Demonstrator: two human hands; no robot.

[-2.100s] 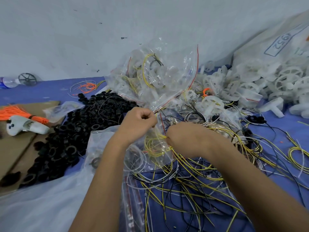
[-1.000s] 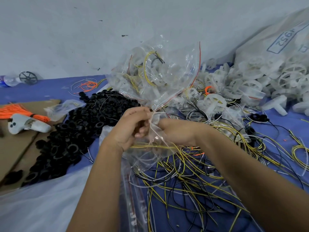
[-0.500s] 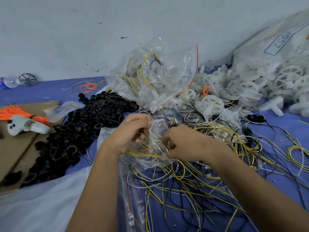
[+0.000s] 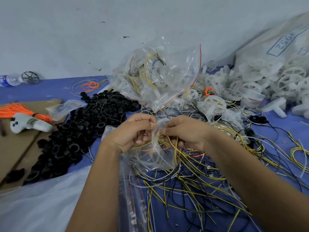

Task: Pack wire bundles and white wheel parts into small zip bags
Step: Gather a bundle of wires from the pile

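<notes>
My left hand [image 4: 133, 131] and my right hand [image 4: 184, 133] meet over the middle of the blue surface, both pinching the top edge of a small clear zip bag [image 4: 158, 154]. Yellow and white wires show inside the bag and trail out of it near my right fingers. Loose yellow, black and white wires [image 4: 192, 181] lie tangled under and to the right of my hands. A heap of packed zip bags [image 4: 160, 77] stands just behind my hands. White wheel parts [image 4: 260, 82] are piled at the back right.
A pile of black rings [image 4: 83, 129] spreads on the left, beside cardboard [image 4: 20, 143] with an orange wire bundle [image 4: 18, 111] and a white controller [image 4: 28, 124]. A large clear plastic sheet [image 4: 41, 203] covers the near left. A white sack [image 4: 274, 46] leans at the right wall.
My hands parted half a second ago and have come together again at the bag's top edge. The bag sits slightly higher, with wires hanging from it.
</notes>
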